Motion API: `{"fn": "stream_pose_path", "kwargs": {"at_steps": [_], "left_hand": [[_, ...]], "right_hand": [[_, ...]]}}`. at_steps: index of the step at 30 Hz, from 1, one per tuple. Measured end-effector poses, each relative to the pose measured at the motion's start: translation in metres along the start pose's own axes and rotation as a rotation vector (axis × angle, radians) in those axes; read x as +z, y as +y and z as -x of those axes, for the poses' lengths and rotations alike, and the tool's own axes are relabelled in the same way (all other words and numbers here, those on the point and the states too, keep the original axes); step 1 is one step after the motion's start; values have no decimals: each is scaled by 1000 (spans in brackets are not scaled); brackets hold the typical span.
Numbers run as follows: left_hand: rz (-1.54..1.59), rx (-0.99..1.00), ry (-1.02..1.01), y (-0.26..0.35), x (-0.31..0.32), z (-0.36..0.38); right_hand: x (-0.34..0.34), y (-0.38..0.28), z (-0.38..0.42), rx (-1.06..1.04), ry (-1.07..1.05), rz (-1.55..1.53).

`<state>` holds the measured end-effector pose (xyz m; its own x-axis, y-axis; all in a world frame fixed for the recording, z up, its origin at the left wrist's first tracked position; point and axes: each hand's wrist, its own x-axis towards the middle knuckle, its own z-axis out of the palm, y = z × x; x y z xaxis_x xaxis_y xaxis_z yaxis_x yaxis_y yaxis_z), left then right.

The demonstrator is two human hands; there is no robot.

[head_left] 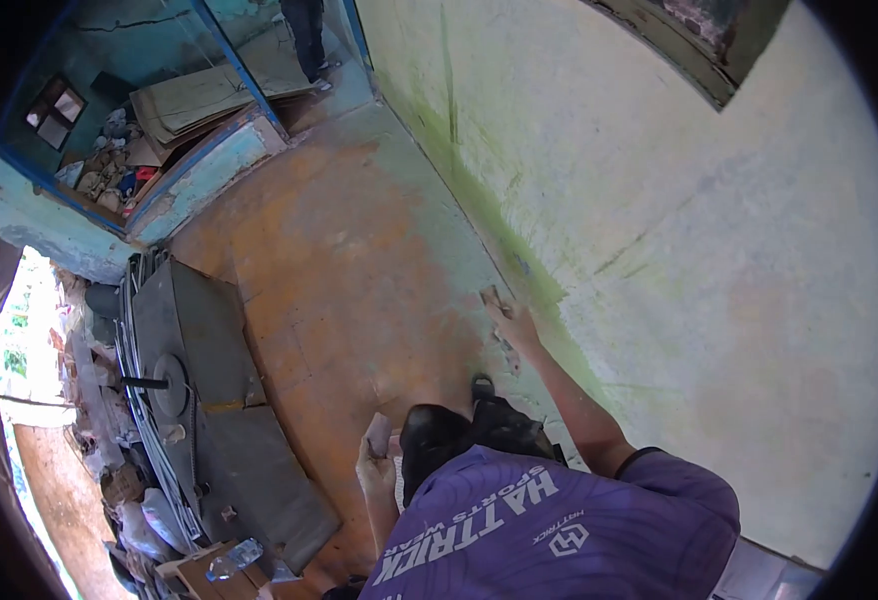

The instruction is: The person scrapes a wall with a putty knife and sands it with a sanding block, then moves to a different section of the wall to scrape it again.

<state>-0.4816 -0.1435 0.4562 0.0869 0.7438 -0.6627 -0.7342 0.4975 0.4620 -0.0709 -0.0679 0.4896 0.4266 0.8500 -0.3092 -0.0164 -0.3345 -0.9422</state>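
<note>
A small, flat brownish scraper (492, 298) sits just right of the frame's centre, gripped in the right hand (515, 325) and pressed at the foot of the pale green-stained wall (659, 230), where wall and orange floor meet. Its shape is too small and blurred to tell more. Lower, near the bottom centre, the left hand (375, 462) holds a pale, blocky piece (379, 435) upright between its fingers, just beside the person's dark knee; what it is cannot be made out.
</note>
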Motion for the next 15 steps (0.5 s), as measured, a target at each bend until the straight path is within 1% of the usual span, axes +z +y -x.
{"fn": "stream_pose_path", "kwargs": {"at_steps": [2,6,8,9,11,12,13,15], "left_hand": [[-33,23,42,-1,0,-25],[-90,125,90,20,32,-78],[-86,84,35,38,47,-116],[-88,63,5,52,54,-137],[-255,70,8,78,79,-182],[-346,77,3,94,92,-206],[-454,102,-29,110,108,-231],[-514,29,-169,147,148,-274]], "right_hand": [[18,-28,-20,24,-9,-103],[47,-13,-65,95,-37,-113],[65,-7,-82,118,-18,-109],[75,-4,-92,125,14,-115],[98,1,-113,136,83,-139],[112,-1,-124,175,131,-194],[122,-7,-136,207,182,-250],[143,-16,-157,266,283,-306]]}}
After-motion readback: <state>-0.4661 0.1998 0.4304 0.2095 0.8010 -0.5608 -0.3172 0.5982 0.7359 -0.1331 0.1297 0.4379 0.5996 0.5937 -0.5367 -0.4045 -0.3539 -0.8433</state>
